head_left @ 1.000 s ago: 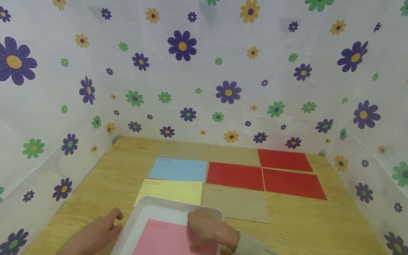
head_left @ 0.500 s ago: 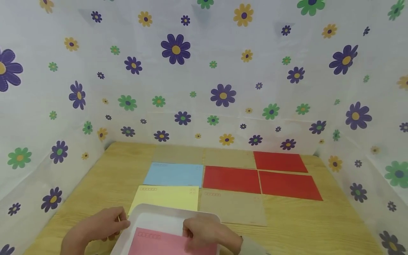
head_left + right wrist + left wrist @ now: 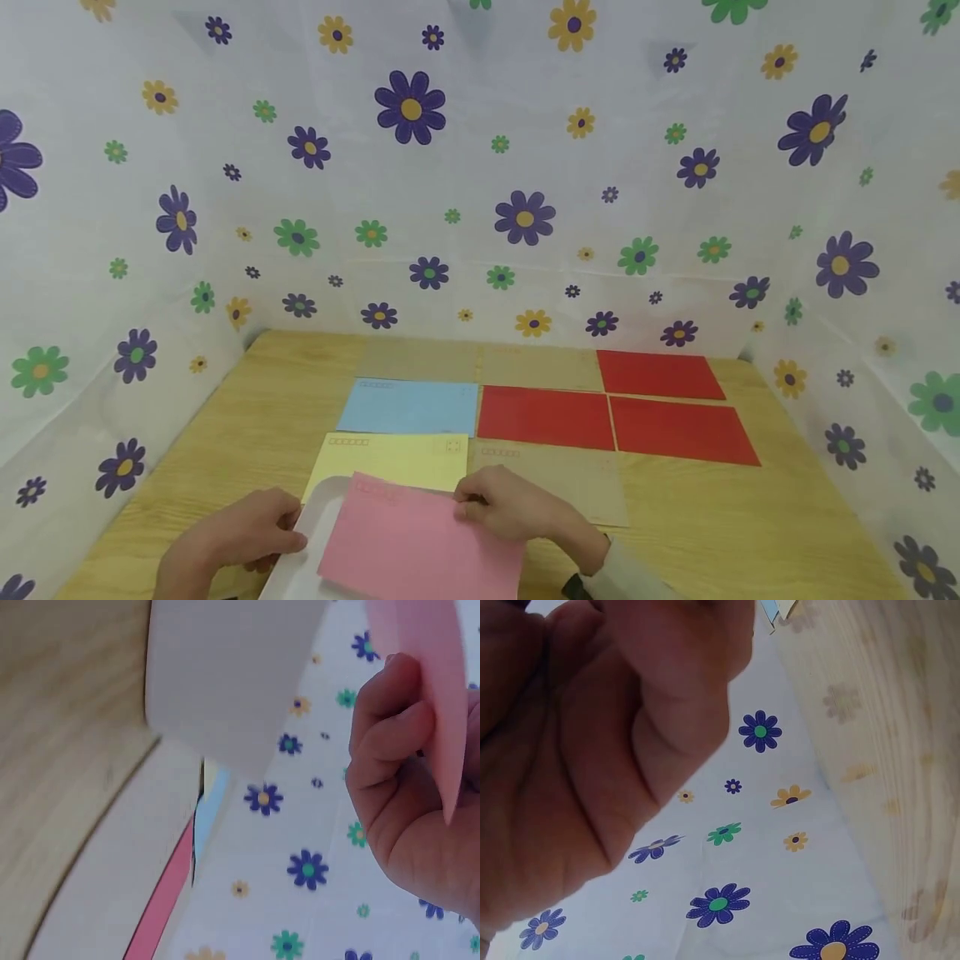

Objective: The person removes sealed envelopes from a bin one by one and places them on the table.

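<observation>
A pink envelope (image 3: 420, 542) is lifted at a tilt over the white tray (image 3: 321, 510), covering most of it. My right hand (image 3: 517, 504) pinches the envelope's upper right edge. The right wrist view shows the fingers of the right hand (image 3: 405, 772) bent against the envelope (image 3: 442, 697), above the tray's wall (image 3: 225, 682). At the tray's left rim, my left hand (image 3: 236, 533) has curled fingers, its thumb over the rim. The left wrist view shows the left hand (image 3: 592, 750) up close, but not the rim.
Envelopes lie in rows on the wooden table (image 3: 697, 533): yellow (image 3: 390, 460), light blue (image 3: 408, 407), several brown ones (image 3: 551, 483) and red ones (image 3: 546, 417). The yellow one is partly behind the tray. Flower-printed white cloth (image 3: 465, 167) encloses the back and sides.
My right hand has raised the pink envelope from inside the tray, tilting it up above the rim. The left hand has moved in to the tray's left rim, its fingers curling.
</observation>
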`<act>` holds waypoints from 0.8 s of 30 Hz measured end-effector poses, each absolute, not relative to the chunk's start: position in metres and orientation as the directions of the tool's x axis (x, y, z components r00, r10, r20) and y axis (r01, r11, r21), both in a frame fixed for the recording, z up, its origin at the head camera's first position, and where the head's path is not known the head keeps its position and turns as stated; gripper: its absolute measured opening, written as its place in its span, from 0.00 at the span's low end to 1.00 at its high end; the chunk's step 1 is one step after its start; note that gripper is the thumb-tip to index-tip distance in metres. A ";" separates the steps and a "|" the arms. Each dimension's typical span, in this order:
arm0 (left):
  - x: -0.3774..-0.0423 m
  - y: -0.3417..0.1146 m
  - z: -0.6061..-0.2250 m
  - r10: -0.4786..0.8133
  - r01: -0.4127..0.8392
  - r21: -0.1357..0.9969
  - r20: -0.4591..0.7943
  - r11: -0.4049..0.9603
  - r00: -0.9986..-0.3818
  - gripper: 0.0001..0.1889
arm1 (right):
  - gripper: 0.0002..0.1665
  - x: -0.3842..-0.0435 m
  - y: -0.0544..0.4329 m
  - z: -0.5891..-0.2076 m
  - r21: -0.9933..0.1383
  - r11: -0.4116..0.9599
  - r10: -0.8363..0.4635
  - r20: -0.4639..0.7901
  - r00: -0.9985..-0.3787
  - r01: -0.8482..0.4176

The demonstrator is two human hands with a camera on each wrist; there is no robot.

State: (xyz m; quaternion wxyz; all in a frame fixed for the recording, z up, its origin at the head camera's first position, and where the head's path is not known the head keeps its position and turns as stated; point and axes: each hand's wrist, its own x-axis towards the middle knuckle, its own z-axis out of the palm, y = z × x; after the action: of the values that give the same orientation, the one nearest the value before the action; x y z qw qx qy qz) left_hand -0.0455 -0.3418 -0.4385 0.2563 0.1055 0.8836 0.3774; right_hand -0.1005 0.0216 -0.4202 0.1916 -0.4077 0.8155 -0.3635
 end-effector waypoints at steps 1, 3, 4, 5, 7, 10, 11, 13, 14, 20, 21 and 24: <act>-0.046 -0.342 -0.439 0.383 -0.006 0.725 -0.371 0.688 -0.846 0.10 | 0.10 -0.104 0.027 -0.418 -0.748 0.406 -0.796 -0.007 -0.605 -0.526; -0.046 -0.342 -0.439 0.379 -0.018 0.729 -0.377 0.684 -0.845 0.11 | 0.11 -0.111 0.038 -0.415 -0.746 0.409 -0.781 0.012 -0.625 -0.525; -0.047 -0.342 -0.439 0.377 -0.023 0.729 -0.381 0.685 -0.844 0.11 | 0.11 -0.114 0.045 -0.413 -0.746 0.414 -0.773 0.015 -0.634 -0.522; -0.047 -0.342 -0.439 0.373 -0.028 0.728 -0.384 0.685 -0.845 0.11 | 0.12 -0.118 0.052 -0.412 -0.743 0.421 -0.767 0.015 -0.642 -0.520; -0.048 -0.342 -0.438 0.361 -0.039 0.721 -0.391 0.692 -0.847 0.10 | 0.12 -0.125 0.067 -0.410 -0.751 0.435 -0.752 0.001 -0.659 -0.497; -0.047 -0.342 -0.437 0.354 -0.048 0.722 -0.395 0.690 -0.848 0.09 | 0.11 -0.134 0.092 -0.408 -0.736 0.464 -0.741 -0.017 -0.671 -0.494; -0.047 -0.342 -0.437 0.354 -0.050 0.723 -0.395 0.689 -0.848 0.08 | 0.10 -0.137 0.101 -0.409 -0.730 0.472 -0.741 -0.026 -0.671 -0.494; -0.047 -0.342 -0.436 0.355 -0.056 0.727 -0.399 0.684 -0.845 0.08 | 0.10 -0.140 0.119 -0.409 -0.718 0.495 -0.738 -0.052 -0.672 -0.489; -0.046 -0.343 -0.435 0.358 -0.054 0.730 -0.397 0.681 -0.845 0.08 | 0.10 -0.141 0.128 -0.409 -0.713 0.503 -0.741 -0.065 -0.668 -0.489; -0.042 -0.344 -0.433 0.355 -0.027 0.716 -0.378 0.698 -0.855 0.08 | 0.11 -0.142 0.183 -0.409 -0.641 0.585 -0.719 -0.128 -0.683 -0.496; -0.042 -0.345 -0.432 0.354 -0.024 0.714 -0.376 0.700 -0.856 0.08 | 0.11 -0.142 0.192 -0.409 -0.620 0.600 -0.715 -0.132 -0.687 -0.505; -0.042 -0.345 -0.433 0.359 -0.017 0.717 -0.370 0.697 -0.857 0.07 | 0.11 -0.144 0.219 -0.409 -0.556 0.646 -0.696 -0.148 -0.703 -0.523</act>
State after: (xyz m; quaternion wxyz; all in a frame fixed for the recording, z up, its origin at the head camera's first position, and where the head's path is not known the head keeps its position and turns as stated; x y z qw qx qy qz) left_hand -0.0417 -0.3453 -0.4326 0.2498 0.0964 0.8867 0.3770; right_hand -0.1436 0.2193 -0.4090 0.1770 -0.3424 0.8898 -0.2443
